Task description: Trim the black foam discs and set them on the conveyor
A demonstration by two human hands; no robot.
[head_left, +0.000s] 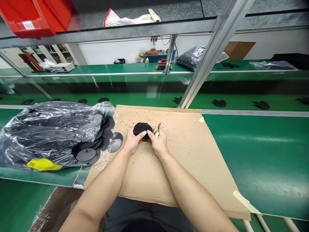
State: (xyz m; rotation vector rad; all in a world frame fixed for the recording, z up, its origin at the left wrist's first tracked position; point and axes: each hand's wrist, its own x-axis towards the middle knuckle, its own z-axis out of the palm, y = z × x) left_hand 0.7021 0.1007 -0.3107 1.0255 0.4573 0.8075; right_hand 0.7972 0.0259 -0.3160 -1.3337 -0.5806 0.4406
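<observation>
Left grip (131, 141) and right grip (159, 141) both pinched on black discs (142, 129), overlapping between them. Right grip also has pliers-like tool (157, 129). Cardboard sheet (188, 164) below both; plastic bag (48, 129), loose discs (104, 144) at mouth, left of left grip.

No text or number can be read.

Discs (140, 128): matt, smooth, plastic-looking. Nippers (157, 131): metal tip. Sheet (188, 167): matt cardboard. Bag (50, 120): glossy, crinkled clear plastic. Bench (260, 145): smooth, glossy. Glove (125, 21): cloth. Bin (44, 24): smooth plastic.
</observation>
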